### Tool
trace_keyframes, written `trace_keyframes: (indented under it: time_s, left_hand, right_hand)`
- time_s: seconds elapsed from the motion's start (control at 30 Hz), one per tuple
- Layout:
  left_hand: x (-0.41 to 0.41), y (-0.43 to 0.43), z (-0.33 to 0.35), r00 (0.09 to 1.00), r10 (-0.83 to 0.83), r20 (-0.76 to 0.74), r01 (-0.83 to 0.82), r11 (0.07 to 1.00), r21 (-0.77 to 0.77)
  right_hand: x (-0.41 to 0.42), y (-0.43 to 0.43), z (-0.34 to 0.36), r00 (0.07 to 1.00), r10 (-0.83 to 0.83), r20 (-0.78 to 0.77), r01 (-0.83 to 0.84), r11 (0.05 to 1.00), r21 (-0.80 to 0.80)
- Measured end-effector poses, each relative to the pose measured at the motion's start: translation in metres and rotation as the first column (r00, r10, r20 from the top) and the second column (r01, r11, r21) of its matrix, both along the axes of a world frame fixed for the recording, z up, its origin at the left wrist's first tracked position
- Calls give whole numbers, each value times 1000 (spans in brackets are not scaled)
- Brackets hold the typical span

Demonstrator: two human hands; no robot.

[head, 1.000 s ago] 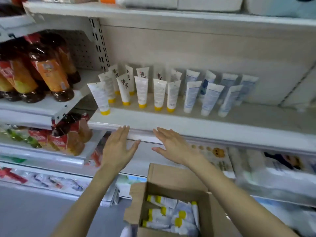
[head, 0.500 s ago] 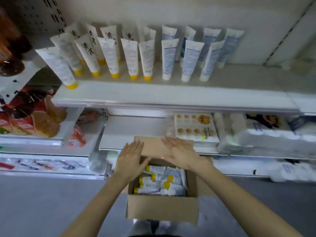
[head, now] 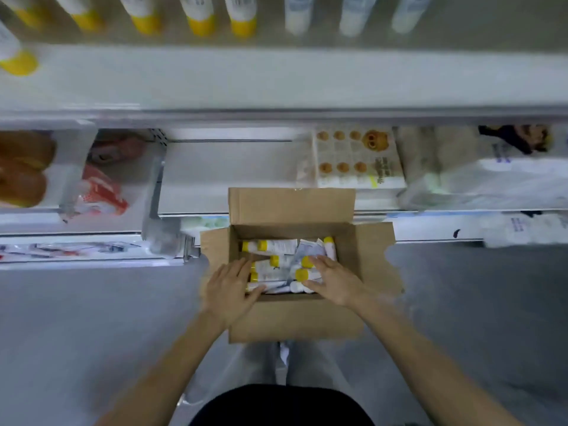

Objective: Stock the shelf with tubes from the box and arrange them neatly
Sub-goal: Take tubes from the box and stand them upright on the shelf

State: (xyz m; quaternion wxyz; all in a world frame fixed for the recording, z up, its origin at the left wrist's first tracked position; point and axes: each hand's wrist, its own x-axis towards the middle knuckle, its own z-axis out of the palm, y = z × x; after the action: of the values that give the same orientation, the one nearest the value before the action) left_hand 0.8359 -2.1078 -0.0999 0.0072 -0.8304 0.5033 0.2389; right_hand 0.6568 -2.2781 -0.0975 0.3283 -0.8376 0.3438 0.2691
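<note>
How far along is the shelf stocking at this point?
Done: white tubes with yellow caps and white-capped tubes stand in a row on the white shelf. In hand: the left hand and right hand are inside the open brown cardboard box, on the loose tubes; neither plainly grips one. Left: several tubes lie in the box, and bare shelf front shows.

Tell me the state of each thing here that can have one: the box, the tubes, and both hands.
Box: open, flaps spread.
Tubes in the box: lying on their sides, jumbled.
Left hand: open, fingers straight, over the box's near edge.
Right hand: open, fingers resting on the boxed tubes.
Yellow-capped tubes: standing cap down on the shelf.
White-capped tubes: standing cap down beside them.
</note>
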Motion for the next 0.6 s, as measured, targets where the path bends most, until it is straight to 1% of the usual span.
trace_keyframes:
  time_s: [0.1,0.17,0.3,0.4,0.47,0.6]
  left_hand:
    - [-7,2,-27,998,38,-46,-37,999,21]
    - [-14,1,-46,996,75,-51,-74,997,21]
    - [-35,-15,-81,982,165,-89,-163,986,32]
    - [-45,-33,-108,964,213,-158,-206,977,62]
    - [-50,-46,-126,939,263,-222,-259,965,47]
    - [-63,-70,-161,844,386,-371,-381,920,91]
  right_hand:
    - [-11,3,-34,986,-165,-11,165,980,114]
    - [-17,2,-58,971,-238,-18,238,956,170]
    - [-28,-8,-104,935,-346,-76,354,905,238]
    - [-34,-19,-131,889,-446,-104,457,850,261]
    - [-36,-24,-145,854,-508,-113,519,811,269]
    - [-39,-26,-171,820,-562,-111,567,769,295]
